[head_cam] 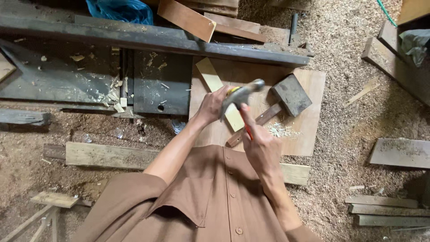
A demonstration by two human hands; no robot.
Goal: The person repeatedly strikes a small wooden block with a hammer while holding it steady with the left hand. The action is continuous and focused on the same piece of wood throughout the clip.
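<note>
While scanning from the left edge, seeing a dark metal machine bed (67,76) stretching across the upper left, littered with wood chips. Below it, noting a pale plank (107,154) lying flat on the sawdust floor (349,134), and a small wooden stool (53,200) standing in the lower left corner.

Moving to the centre, finding a plywood sheet (304,134) lying on the sawdust, with a pale wood strip (210,78) resting on it. Left hand (212,105) curling its fingers right beside the steel head of a claw hammer (244,92), over the strip; not managing to tell whether gripping the strip, the head, or neither. Right hand (260,145) wrapping tightly around the hammer's red handle, holding the tool raised above the sheet at centre frame.

Judging the hammer to be stiff, hard and head-heavy, so best gripped low on the handle, away from the smooth steel.

Just right of it, spotting a wooden mallet (291,94) lying on the sheet beside shavings. Farther right, seeing grey boards (401,153) lying about.
</note>
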